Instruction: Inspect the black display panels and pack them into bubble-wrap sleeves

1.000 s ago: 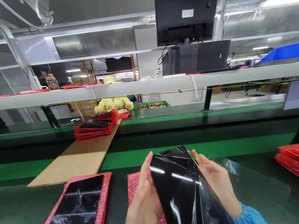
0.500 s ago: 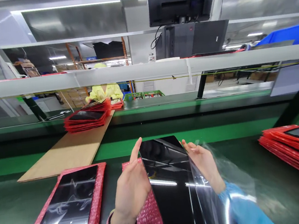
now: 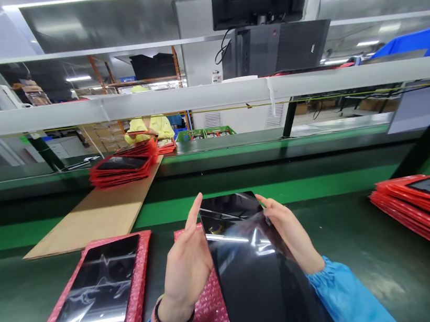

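A glossy black screen panel (image 3: 250,283) is held up between my hands, tilted toward me. My left hand (image 3: 190,270) grips its left edge, thumb pointing up beside the top corner; its other fingers are hidden behind the panel. At the upper right edge my right hand (image 3: 287,230) is closed on the panel, fingers partly out of sight. A clear film seems to lie over the panel's face, with a bright wrinkle near the right fingertips. Below is a pink bubble-wrap sleeve (image 3: 209,315), partly covered by the panel.
To the left, another black panel (image 3: 95,303) lies on pink bubble wrap. Red sleeves with panels are stacked at the right (image 3: 424,218) and on a brown board (image 3: 99,218). A shelf rail (image 3: 191,98) crosses ahead. Beyond it sits a person in yellow (image 3: 163,125).
The loose clear film that billowed at the right now lies across the panel's face. My right hand has moved slightly along the right edge. The left hand stays almost in place.
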